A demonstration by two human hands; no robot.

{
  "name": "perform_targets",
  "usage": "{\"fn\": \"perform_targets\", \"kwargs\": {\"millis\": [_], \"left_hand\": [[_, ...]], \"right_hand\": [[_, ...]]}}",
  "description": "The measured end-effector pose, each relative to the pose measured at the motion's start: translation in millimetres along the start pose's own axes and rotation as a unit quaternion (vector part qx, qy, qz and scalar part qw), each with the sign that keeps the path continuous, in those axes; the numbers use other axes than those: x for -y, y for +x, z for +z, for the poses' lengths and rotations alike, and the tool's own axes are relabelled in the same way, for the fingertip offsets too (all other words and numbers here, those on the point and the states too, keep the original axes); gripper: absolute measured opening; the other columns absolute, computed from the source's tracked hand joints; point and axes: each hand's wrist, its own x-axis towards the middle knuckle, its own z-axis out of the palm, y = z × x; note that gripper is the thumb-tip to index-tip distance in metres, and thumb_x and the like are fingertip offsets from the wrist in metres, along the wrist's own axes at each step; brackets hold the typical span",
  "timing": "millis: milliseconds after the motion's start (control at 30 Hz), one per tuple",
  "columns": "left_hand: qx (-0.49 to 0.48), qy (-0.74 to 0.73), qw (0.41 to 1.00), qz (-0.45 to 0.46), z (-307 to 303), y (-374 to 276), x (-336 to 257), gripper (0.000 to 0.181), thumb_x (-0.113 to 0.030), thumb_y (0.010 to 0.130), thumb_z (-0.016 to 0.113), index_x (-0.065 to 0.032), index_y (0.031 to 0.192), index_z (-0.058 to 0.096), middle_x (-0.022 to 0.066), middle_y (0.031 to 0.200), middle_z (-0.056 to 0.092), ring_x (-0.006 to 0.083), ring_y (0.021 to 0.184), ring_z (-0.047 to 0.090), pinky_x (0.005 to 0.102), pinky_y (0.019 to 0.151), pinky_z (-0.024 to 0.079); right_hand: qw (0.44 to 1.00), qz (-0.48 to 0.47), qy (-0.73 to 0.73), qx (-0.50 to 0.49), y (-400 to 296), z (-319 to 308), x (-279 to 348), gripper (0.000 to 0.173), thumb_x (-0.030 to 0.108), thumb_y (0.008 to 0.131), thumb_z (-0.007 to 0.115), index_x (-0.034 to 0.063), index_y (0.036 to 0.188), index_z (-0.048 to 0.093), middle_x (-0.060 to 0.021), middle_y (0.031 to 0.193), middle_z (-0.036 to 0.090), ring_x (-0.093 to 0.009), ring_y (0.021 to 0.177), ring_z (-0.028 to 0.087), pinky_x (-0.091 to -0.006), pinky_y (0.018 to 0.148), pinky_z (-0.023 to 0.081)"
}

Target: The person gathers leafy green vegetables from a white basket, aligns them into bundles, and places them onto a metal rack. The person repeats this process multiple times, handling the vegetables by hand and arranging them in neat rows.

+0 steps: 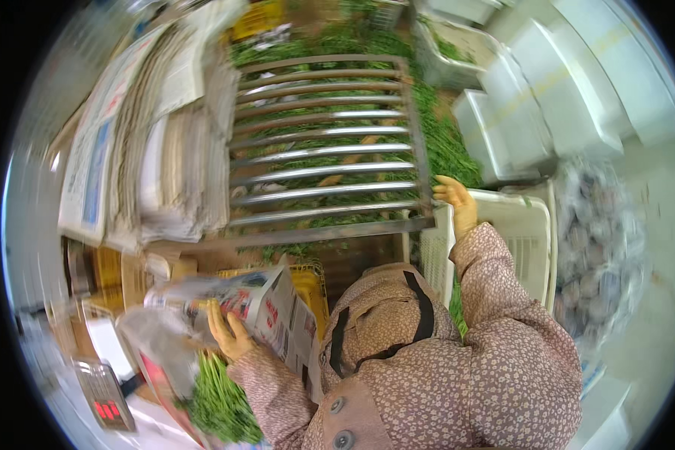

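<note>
My left hand (229,333), in a yellowish glove, lies against the printed newspaper (275,315) wrapped around a bundle of leafy greens (219,394); whether its fingers grip the wrap is not clear. Grey plastic film (171,349) shows beside the bundle. At the near right corner of a slatted metal rack (326,152) is my right hand (455,203), its fingers spread a little and nothing visible in them. A tall stack of newspapers (163,152) stands on the left part of the rack.
White plastic crates (520,197) stand at my right, near foam boxes (545,107) and a clear bag of dark items (590,253). Loose greens (450,146) lie under and beyond the rack. A yellow basket (315,292) sits before me; a scale with a red display (107,405) is at lower left.
</note>
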Motion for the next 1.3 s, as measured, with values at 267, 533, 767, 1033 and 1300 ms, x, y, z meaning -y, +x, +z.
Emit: {"fn": "perform_targets", "kwargs": {"millis": [267, 533, 767, 1033, 1300], "left_hand": [[0.16, -0.133, 0.958, 0.198, 86, 9, -114, 0.033, -0.014, 0.097, 0.05, 0.0023, 0.125, 0.059, 0.0187, 0.13, 0.057, 0.0332, 0.123, 0.053, 0.0423, 0.105, 0.04], [0.325, -0.206, 0.9, 0.205, 148, -34, -140, 0.032, -0.011, 0.096, 0.052, 0.0002, 0.126, 0.059, 0.0169, 0.126, 0.06, 0.0293, 0.121, 0.055, 0.039, 0.104, 0.042], [0.275, -0.161, 0.873, 0.369, 297, 2, -199, 0.042, -0.004, 0.095, 0.054, -0.0028, 0.137, 0.05, 0.0168, 0.139, 0.049, 0.0315, 0.128, 0.047, 0.0395, 0.107, 0.04], [0.265, 0.067, 0.882, 0.383, 351, 3, -214, 0.046, -0.032, 0.101, 0.045, -0.0057, 0.138, 0.049, 0.0205, 0.138, 0.05, 0.0365, 0.122, 0.052, 0.0425, 0.102, 0.044], [0.302, 0.092, 0.896, 0.311, 338, -9, -228, 0.049, -0.041, 0.103, 0.039, -0.0153, 0.144, 0.044, 0.0169, 0.146, 0.04, 0.0333, 0.131, 0.044, 0.0397, 0.105, 0.042]], "right_hand": [[0.82, 0.466, -0.332, 0.02, -234, -121, -221, 0.035, 0.031, 0.097, 0.052, 0.0157, 0.129, 0.057, -0.009, 0.12, 0.057, -0.028, 0.108, 0.055, -0.0409, 0.091, 0.046], [0.806, 0.522, -0.267, 0.079, -307, -123, -268, 0.041, 0.031, 0.095, 0.056, 0.0126, 0.131, 0.054, -0.0124, 0.126, 0.055, -0.032, 0.109, 0.056, -0.0436, 0.092, 0.046], [0.698, 0.615, -0.224, -0.291, -382, -249, -306, 0.047, 0.031, 0.093, 0.06, 0.01, 0.134, 0.052, -0.0154, 0.131, 0.053, -0.035, 0.111, 0.057, -0.046, 0.093, 0.047], [0.607, 0.65, -0.142, -0.434, -425, -261, -405, 0.054, 0.031, 0.09, 0.063, 0.0069, 0.136, 0.049, -0.0189, 0.137, 0.05, -0.039, 0.112, 0.057, -0.0487, 0.094, 0.048], [0.676, 0.647, -0.256, -0.24, -355, -208, -307, 0.047, 0.041, 0.093, 0.056, 0.0074, 0.126, 0.052, -0.0191, 0.13, 0.051, -0.036, 0.113, 0.055, -0.0488, 0.096, 0.046]]}}
